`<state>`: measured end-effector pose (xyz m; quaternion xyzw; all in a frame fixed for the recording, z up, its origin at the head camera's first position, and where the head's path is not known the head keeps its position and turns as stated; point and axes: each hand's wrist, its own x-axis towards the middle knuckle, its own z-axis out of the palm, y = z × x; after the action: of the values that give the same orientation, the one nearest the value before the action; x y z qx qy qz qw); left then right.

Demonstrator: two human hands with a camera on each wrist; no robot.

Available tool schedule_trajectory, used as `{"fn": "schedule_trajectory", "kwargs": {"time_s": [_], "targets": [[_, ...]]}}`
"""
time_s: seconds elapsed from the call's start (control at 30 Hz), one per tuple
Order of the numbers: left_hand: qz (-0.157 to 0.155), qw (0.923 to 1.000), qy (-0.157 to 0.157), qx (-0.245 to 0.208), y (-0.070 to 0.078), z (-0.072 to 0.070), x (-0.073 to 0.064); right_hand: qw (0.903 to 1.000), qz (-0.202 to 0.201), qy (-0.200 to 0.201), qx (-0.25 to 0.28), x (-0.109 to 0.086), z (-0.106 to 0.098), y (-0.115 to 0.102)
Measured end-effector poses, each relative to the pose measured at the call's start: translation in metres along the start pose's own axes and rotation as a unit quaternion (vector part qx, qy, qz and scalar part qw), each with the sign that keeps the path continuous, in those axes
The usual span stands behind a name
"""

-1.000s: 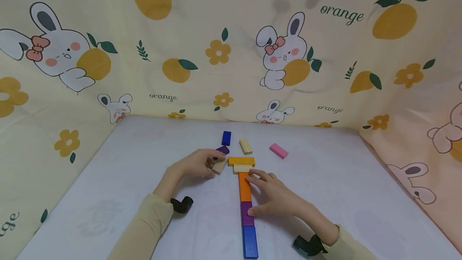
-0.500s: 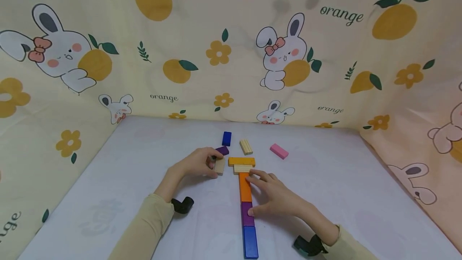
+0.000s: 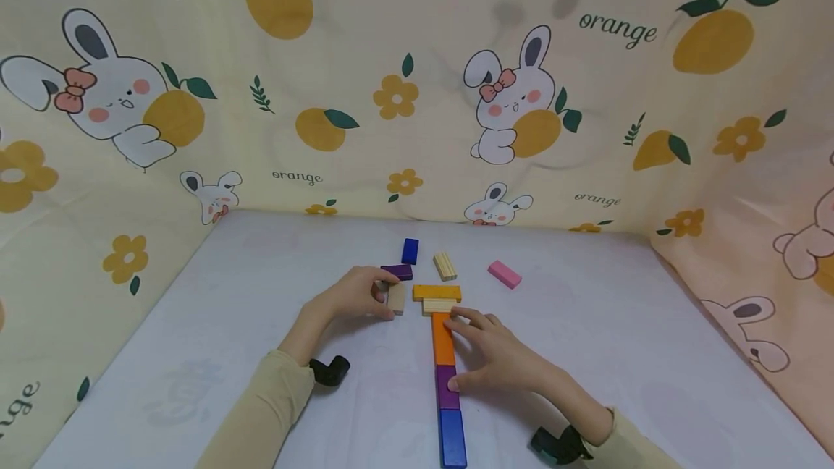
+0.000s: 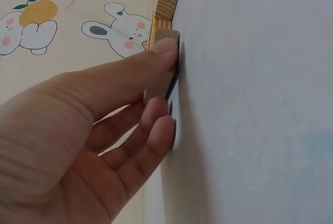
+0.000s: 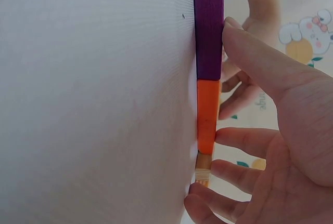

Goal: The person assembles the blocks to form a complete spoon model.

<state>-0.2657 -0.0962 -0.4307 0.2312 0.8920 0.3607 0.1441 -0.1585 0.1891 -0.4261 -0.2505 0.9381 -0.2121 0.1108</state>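
Observation:
Between thumb and fingers my left hand [image 3: 355, 294] pinches a plain wooden block [image 3: 395, 299] at the tabletop, left of a row of blocks. A dark purple block [image 3: 399, 272] lies just beyond those fingertips; whether they touch is unclear. My right hand [image 3: 502, 357] lies along the row's right side, fingers spread and only slightly bent. Its thumb touches the purple block [image 5: 209, 31] and a finger touches the orange block [image 5: 208, 115]. The row's near end is a blue block [image 3: 452, 440]. Crosswise at its far end lie a pale wooden block [image 3: 438, 305] and a yellow block [image 3: 436, 292].
Farther back on the white tabletop [image 3: 586, 324] lie a dark blue block [image 3: 410, 250], a ridged pale block [image 3: 445, 266] and a pink block [image 3: 504, 274]. A printed cloth [image 3: 430, 136] stands behind and along the sides.
The plain wooden block in my left hand has turned from slanted to nearly in line with the row. The loose purple block has shifted slightly left and straightened. My right hand stays put.

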Motion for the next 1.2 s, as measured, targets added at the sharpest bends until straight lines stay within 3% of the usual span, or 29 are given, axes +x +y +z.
{"fn": "schedule_trajectory", "kwargs": {"time_s": [0.2, 0.33, 0.57, 0.77, 0.9, 1.2], "targets": [[0.009, 0.9990, 0.043, -0.002, 0.000, -0.001, 0.004, 1.0000, 0.000, 0.001, 0.004, -0.001, 0.001, 0.001], [0.023, 0.9983, 0.052, -0.010, 0.007, -0.002, 0.009, 1.0000, 0.003, -0.003, 0.007, -0.001, 0.000, 0.001], [0.033, 0.9941, 0.097, -0.037, 0.022, -0.006, 0.026, 1.0000, -0.007, 0.001, 0.005, -0.001, -0.002, 0.001], [0.048, 0.9962, 0.073, -0.002, 0.024, 0.000, 0.043, 0.9999, -0.005, -0.003, 0.011, -0.001, -0.001, 0.001], [0.046, 0.9973, 0.055, 0.012, 0.024, 0.006, 0.047, 0.9999, -0.008, -0.002, 0.010, -0.001, 0.000, 0.002], [0.021, 0.9961, 0.070, 0.049, 0.030, 0.008, 0.048, 0.9999, -0.007, 0.001, 0.008, -0.001, 0.000, 0.002]]}}
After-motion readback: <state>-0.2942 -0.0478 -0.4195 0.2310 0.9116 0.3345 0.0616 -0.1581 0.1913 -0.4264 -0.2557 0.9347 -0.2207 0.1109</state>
